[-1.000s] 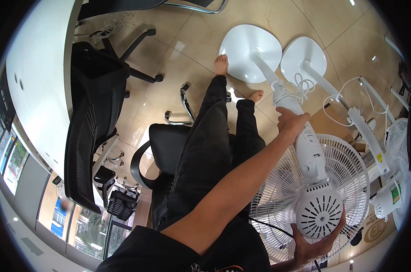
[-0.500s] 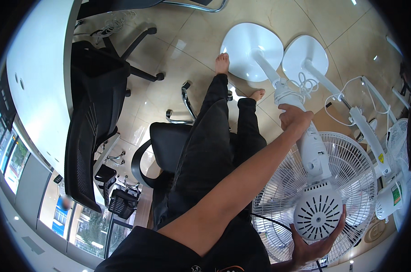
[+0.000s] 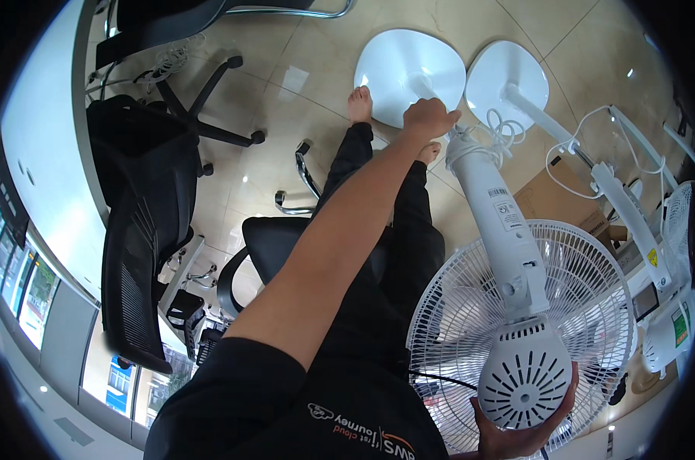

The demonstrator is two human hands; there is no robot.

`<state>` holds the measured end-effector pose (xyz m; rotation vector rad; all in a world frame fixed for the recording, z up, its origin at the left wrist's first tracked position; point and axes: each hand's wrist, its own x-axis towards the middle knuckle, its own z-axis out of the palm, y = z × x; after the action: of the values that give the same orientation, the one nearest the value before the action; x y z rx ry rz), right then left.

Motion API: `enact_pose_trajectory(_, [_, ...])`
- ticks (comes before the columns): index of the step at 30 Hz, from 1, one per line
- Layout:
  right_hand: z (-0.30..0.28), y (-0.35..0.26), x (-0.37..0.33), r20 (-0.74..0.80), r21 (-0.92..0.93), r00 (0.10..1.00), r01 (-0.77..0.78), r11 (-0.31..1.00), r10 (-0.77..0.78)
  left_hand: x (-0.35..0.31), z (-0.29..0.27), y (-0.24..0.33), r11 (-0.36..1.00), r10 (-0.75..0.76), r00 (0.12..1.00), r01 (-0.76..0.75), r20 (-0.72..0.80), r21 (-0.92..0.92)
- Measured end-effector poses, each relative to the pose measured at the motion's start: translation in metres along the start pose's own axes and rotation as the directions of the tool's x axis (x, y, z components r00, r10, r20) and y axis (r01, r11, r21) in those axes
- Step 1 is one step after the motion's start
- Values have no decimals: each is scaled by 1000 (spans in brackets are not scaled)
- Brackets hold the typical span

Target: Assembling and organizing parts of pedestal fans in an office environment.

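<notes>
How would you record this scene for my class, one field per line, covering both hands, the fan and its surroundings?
Left hand: closed over the slim white pole, just above its glossy white rounded base
Right hand: cupped around the round white slotted motor housing
Fan cage: round white wire cage, behind the housing
Cord: thin white cord, wound around the thicker white tube
Nearby: second white rounded base; brown cardboard
Floor: glossy beige tiles
</notes>
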<state>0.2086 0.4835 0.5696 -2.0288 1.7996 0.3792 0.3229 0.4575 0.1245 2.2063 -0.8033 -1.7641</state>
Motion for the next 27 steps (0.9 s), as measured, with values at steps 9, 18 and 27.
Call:
enact_pose_trajectory(9, [-9,30,12,-1,2,1000,-31,1000,31,18,-11,45,931,42,928,-170,369,322])
enact_pose_trajectory(18, [-18,57,21,-46,18,996,-76,997,77,31,-10,54,713,156,772,-520,617,471])
enact_pose_trajectory(27, [-11,61,41,-96,56,990,-96,994,101,28,-17,24,617,544,640,-743,543,258])
